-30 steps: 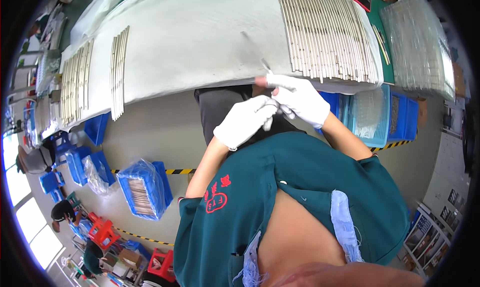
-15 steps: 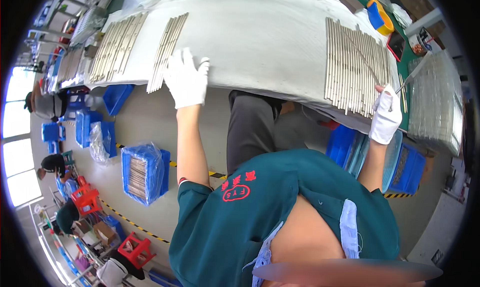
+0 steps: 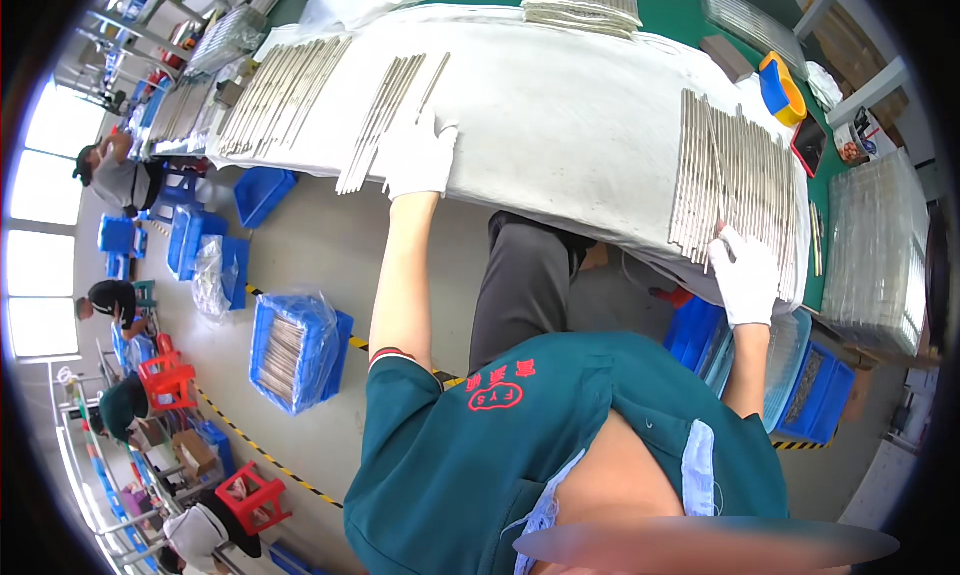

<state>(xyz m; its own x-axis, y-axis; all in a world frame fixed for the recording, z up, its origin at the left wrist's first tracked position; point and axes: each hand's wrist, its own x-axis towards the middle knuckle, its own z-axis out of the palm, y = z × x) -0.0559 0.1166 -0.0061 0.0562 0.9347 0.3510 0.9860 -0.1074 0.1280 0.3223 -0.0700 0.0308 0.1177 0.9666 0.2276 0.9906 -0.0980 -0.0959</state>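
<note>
My left hand [image 3: 418,160], in a white glove, rests at the near edge of the white cloth [image 3: 560,105]. Its fingers are apart and lie over the lower part of a single metal rod [image 3: 434,81], hiding that end. Just left of it lies a small group of metal rods [image 3: 383,115]. At the right, my gloved right hand [image 3: 748,278] pinches the near end of a thin metal rod [image 3: 714,160] between thumb and fingers. This rod slants across a wide row of similar rods [image 3: 750,175] laid side by side.
Another row of rods [image 3: 285,95] lies at the far left. Clear plastic trays [image 3: 875,250] stand at the right, near a phone [image 3: 808,147] and a yellow-and-blue holder [image 3: 782,88]. Blue crates [image 3: 815,400] stand below the table; a plastic-lined crate [image 3: 300,353] holds rods.
One rod now lies apart from the small group, under my left hand. My right hand has moved left across the wide row with its rod, which stands steeper. The whole view has shifted.
</note>
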